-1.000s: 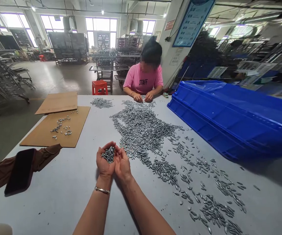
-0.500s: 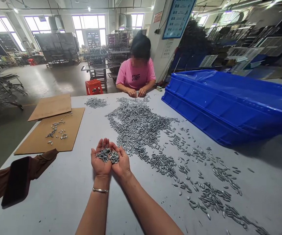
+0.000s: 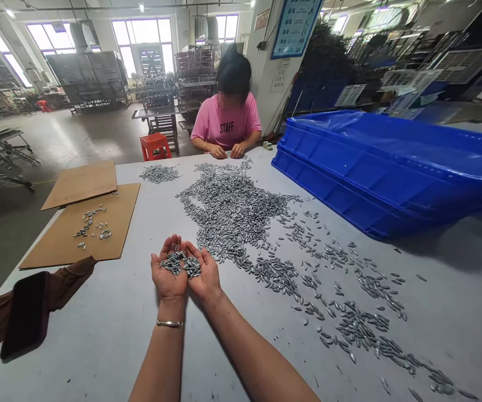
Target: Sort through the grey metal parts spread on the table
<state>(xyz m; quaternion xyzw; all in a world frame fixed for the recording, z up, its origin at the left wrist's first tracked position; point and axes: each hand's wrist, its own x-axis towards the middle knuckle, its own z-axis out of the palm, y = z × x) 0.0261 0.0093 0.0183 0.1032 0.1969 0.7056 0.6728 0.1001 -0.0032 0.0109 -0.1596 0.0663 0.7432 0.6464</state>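
My left hand [image 3: 169, 282] and my right hand [image 3: 205, 279] lie side by side, palms up, cupped together over the near part of the table. Resting in the two palms is a small heap of silvery-grey, spindle-shaped pieces [image 3: 181, 264], each pointed at the ends. Just beyond my fingers spreads a large pile of the same kind of pieces [image 3: 232, 212] on the white tabletop [image 3: 107, 329]. Loose pieces [image 3: 362, 324] trail from it toward the near right. What exactly these pieces are, I cannot tell.
Blue plastic crates [image 3: 375, 173] are stacked at the right. Two cardboard sheets [image 3: 111, 240], one bearing scattered pieces, lie at the left. Near them are a phone [image 3: 25, 315] and brown cloth [image 3: 71, 279]. A person in pink [image 3: 226, 120] sits opposite, hands at the pile's far edge.
The whole view has shifted slightly, so most things sit a little further left and higher. My cupped hands keep the same pose with the pieces in them.
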